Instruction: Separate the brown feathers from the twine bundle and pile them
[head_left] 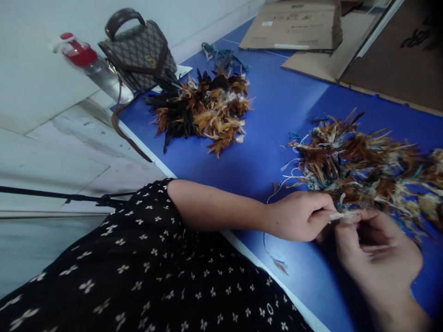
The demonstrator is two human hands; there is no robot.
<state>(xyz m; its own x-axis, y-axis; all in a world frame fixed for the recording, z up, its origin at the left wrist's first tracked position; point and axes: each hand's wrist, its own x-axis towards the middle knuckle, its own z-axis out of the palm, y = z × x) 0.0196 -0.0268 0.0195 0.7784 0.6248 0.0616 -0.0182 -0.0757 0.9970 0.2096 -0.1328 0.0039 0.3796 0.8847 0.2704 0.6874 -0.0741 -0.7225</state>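
Left hand [299,216] and right hand [377,251] meet at the near edge of the blue bench [277,115]; both pinch one pale feather quill [341,215] between fingertips, touching the loose feather pile [363,166]. A second feather heap [204,108] lies well apart, beside a patterned handbag [138,53] and a red-capped bottle [86,62]. Flat cardboard [294,25] sits at the far end.

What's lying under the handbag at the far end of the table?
The handbag sits on the blue table, overlapping a white sheet whose corner pokes out beside the dark feather pile. Anything else beneath it is hidden.
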